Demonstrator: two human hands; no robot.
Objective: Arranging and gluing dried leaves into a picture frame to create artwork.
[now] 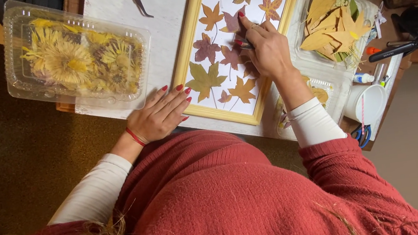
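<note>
Head view: my right hand (266,49) pinches tweezers (243,45) over a brittle, featherlight pressed leaf (233,55); left hand (160,114) lies flat, steadying the frame (186,50).

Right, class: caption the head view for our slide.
Right hand arranges pressed leaves in a yellow frame; left hand steadies it.

The frame (186,38) is pale yellow, its leaves (209,52) orange, maroon and olive green on white. The clear box (14,52) holds yellow flowers (64,58). The sweater (220,197) is rust red, the sleeves (96,188) white.
</note>
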